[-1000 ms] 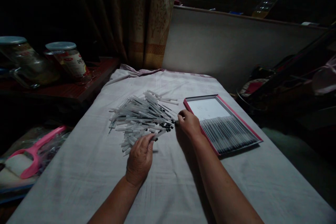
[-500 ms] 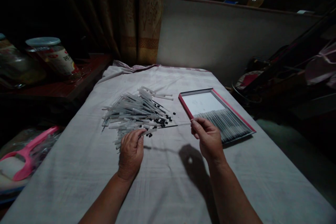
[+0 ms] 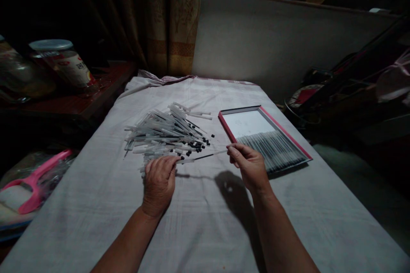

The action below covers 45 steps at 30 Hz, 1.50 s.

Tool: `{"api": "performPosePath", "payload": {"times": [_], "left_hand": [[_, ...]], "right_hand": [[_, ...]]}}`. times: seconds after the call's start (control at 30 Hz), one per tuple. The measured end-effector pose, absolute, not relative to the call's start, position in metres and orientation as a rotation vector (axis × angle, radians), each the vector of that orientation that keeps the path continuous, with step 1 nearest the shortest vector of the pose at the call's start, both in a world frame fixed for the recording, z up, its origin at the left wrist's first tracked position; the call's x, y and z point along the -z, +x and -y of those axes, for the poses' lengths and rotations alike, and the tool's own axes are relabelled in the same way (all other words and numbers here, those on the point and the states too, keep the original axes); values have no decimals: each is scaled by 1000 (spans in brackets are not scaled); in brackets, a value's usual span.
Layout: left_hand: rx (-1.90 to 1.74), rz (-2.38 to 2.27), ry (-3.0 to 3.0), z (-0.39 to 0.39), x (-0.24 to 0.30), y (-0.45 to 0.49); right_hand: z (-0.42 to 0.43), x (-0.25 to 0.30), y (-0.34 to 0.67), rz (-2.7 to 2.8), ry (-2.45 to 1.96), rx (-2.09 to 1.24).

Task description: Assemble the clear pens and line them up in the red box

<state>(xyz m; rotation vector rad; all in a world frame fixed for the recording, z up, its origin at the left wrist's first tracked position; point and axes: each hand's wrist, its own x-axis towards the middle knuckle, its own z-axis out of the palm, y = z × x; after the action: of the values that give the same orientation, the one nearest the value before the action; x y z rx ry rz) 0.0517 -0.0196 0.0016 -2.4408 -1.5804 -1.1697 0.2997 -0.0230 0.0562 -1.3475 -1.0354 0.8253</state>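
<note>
My left hand (image 3: 160,179) pinches a clear tube (image 3: 188,161), and my right hand (image 3: 248,164) grips the pale end of a thin refill (image 3: 205,156) between thumb and fingers. The refill spans the gap between my hands, its dark part meeting the tube's end; I can't tell how far in it sits. Just beyond my left hand lies a loose pile (image 3: 156,130) of tubes, with black bits (image 3: 199,146) along its right side. Beside my right hand, a red-edged box (image 3: 286,132) holds a neat row of pens (image 3: 270,149) on the cloth-covered counter (image 3: 198,230).
</note>
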Motion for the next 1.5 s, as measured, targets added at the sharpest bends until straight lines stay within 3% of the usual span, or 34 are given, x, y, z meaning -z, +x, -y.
{"api": "performPosePath", "payload": {"times": [0.4, 0.6, 0.8, 0.93, 1.13, 1.5], "left_hand": [[1090, 1318, -2670, 31, -2, 42], [1095, 1407, -2618, 26, -1, 41], [1333, 1410, -2515, 24, -2, 42], [1479, 1449, -2412, 26, -4, 40], [1354, 1371, -2531, 24, -4, 40], [1168, 1314, -2627, 26, -4, 42]], "right_hand": [[24, -24, 250, 1388, -1324, -1082], [10, -25, 258, 1601, -1417, -828], [-4, -9, 262, 1521, -1399, -653], [-9, -6, 258, 1721, -1650, -423], [-15, -11, 250, 1954, -1937, -250], [24, 3, 260, 1619, -1499, -586]]}}
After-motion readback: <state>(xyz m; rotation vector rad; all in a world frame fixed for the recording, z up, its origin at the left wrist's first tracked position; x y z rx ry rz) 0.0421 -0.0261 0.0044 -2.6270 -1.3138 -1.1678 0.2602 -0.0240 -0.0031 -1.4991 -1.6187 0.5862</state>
